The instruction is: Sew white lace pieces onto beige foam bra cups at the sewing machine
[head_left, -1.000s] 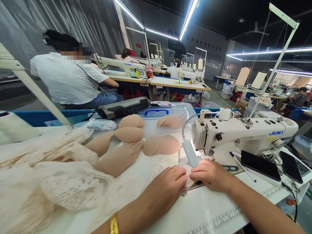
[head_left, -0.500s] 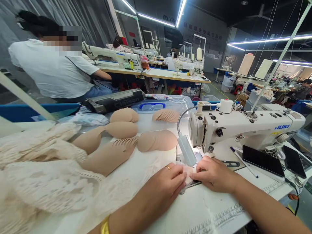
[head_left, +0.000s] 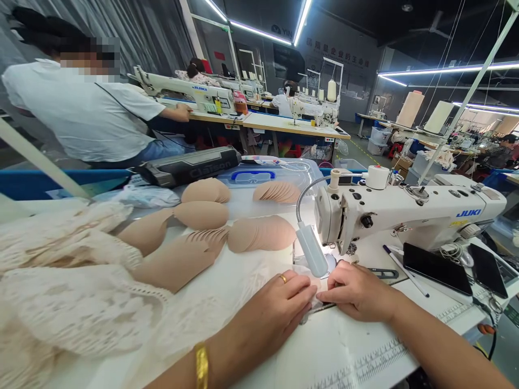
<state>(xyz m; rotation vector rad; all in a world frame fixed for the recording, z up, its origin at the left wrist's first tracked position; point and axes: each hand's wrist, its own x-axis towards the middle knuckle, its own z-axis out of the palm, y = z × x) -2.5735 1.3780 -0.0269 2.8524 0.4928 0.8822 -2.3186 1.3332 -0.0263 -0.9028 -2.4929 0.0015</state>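
Note:
Beside the needle area of a white sewing machine [head_left: 405,208], both hands work on a thin pale piece of fabric [head_left: 302,273]. My left hand [head_left: 278,302], with a gold ring and bracelet, holds the fabric's near left part under closed, bent fingers. From the other side, my right hand [head_left: 360,292] pinches its right edge, the index finger pointing at the left fingertips. A small lamp [head_left: 312,251] on a bendy neck hangs over the spot and hides part of the needle area. Cream lace fabric [head_left: 81,308] spreads over the table to the left.
Beige oval pads [head_left: 261,233] lie in fanned stacks behind the lace. A clear plastic box [head_left: 284,167] and a black case [head_left: 190,165] stand farther back. Right of my hands are a pen [head_left: 405,270] and phones [head_left: 438,267]. A co-worker [head_left: 81,113] sits at the left.
My left hand has shifted slightly to the right, closer to the right fingertips. My right hand has barely moved. The co-worker's arm has risen onto their table.

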